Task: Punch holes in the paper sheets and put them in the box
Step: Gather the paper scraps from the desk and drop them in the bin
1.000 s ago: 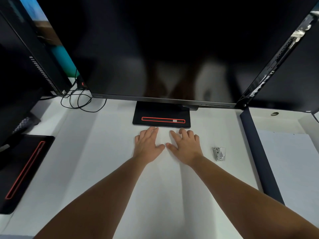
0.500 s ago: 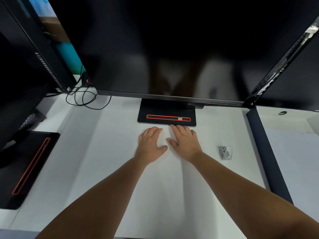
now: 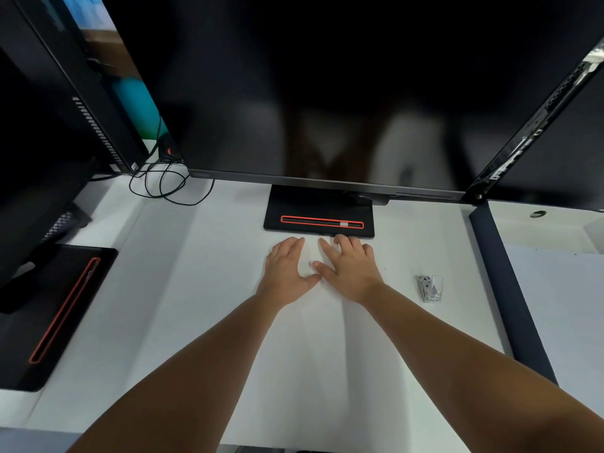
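Two hands (image 3: 287, 273) (image 3: 351, 273) — fingers (image 3: 293, 246) outstretched on paper (image 3: 310, 341).

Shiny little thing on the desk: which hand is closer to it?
Right. The right hand lies flat left of the shiny little thing, not touching it; the left hand lies farther left.

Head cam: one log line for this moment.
left hand flat on white sheet | right hand flat beside it | small metal item right of hands, untouched | monitor base just ahead of hands | box not seen
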`<control>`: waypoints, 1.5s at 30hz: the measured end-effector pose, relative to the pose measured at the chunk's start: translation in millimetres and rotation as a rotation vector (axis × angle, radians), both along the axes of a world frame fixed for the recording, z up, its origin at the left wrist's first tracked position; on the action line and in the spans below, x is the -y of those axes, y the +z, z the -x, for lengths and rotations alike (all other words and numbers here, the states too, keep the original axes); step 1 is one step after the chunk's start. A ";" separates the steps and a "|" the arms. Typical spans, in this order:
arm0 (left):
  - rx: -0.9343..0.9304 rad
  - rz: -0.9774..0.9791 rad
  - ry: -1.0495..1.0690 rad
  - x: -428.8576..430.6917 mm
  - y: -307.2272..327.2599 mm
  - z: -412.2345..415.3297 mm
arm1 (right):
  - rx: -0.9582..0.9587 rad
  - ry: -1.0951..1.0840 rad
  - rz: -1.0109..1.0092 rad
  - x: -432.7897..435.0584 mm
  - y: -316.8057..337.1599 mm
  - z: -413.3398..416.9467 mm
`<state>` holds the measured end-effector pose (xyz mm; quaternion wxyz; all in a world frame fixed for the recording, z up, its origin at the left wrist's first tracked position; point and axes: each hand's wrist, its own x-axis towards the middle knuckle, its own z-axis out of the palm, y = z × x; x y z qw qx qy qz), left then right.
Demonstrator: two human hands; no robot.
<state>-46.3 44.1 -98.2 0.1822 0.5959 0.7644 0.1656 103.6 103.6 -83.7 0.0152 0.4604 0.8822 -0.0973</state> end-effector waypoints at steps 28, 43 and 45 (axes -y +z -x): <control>-0.109 0.050 0.045 11.8 -4.1 7.1 | 0.002 -0.072 0.011 1.7 5.7 21.4; -0.007 0.016 -0.174 22.8 -2.6 7.4 | -0.642 -0.288 0.162 15.3 -4.0 -6.2; -0.006 0.034 -0.236 23.8 -1.7 3.0 | -0.606 -0.265 0.159 16.9 -3.5 -10.9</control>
